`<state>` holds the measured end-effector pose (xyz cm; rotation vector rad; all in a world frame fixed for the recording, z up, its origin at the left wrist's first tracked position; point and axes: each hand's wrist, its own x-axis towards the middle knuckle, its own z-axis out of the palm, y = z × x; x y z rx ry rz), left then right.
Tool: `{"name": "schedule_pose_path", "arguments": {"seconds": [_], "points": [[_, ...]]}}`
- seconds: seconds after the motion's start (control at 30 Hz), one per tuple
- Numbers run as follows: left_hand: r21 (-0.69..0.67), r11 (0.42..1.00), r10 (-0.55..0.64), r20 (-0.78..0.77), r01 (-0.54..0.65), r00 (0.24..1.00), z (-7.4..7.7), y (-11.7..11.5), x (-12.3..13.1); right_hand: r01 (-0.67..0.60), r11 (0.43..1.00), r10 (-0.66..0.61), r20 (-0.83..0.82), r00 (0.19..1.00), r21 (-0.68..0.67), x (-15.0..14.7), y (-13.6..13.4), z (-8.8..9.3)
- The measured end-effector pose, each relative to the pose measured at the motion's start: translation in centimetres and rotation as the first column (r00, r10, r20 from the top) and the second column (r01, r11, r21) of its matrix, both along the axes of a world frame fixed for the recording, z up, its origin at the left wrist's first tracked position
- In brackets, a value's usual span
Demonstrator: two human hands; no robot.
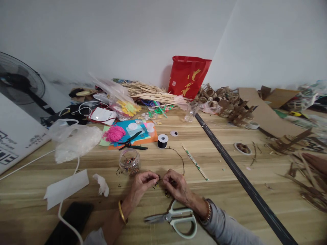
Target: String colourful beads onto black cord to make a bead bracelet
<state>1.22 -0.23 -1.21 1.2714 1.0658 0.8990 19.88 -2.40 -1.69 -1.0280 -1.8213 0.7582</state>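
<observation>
My left hand [143,183] and my right hand [177,185] are close together above the wooden table, each with thumb and forefinger pinched. A thin black cord [182,158] curves from a spool [162,141] toward my right hand, and a short dark stretch shows between both sets of fingertips. Small dark bits and a yellowish one hang or lie just under the left fingertips; I cannot tell how they are fixed. Left of the hands stands a clear jar [129,161] of mixed small beads. Scissors [176,219] with pale green handles lie beneath my right wrist, blades pointing left.
Black-handled pliers [131,141] and pink yarn [114,133] rest on coloured paper. A straw-like stick [195,162] lies right of the cord. A black strip [237,173] crosses the table. A person's hand [315,162] shows at far right, near brown strips.
</observation>
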Motion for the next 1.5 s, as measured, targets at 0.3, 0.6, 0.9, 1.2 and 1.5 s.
{"name": "schedule_pose_path", "arguments": {"seconds": [0.3, 0.6, 0.9, 1.2, 1.5], "points": [[-0.024, 1.000, -0.015, -0.001, 0.015, 1.000, -0.18, -0.16, 0.00, -0.012, 0.997, 0.010, 0.029, 1.000, 0.072, 0.14, 0.11, -0.40], [-0.011, 1.000, -0.026, -0.026, 0.025, 0.999, -0.27, -0.10, -0.09, -0.046, 0.990, 0.037, 0.064, 0.997, 0.137, 0.18, -0.13, -0.08], [0.021, 0.999, -0.032, -0.036, 0.033, 0.999, 0.09, -0.24, -0.08, -0.050, 0.984, 0.033, 0.099, 0.995, 0.174, 0.13, -0.16, 0.12], [0.040, 0.998, -0.042, -0.056, 0.044, 0.998, -0.06, -0.16, -0.11, -0.072, 0.985, 0.056, 0.101, 0.993, 0.160, 0.11, -0.17, 0.48], [0.022, 0.999, -0.044, -0.030, 0.045, 0.999, -0.27, -0.06, -0.05, -0.071, 0.983, 0.051, 0.118, 0.992, 0.170, 0.09, -0.15, 0.39]]}}
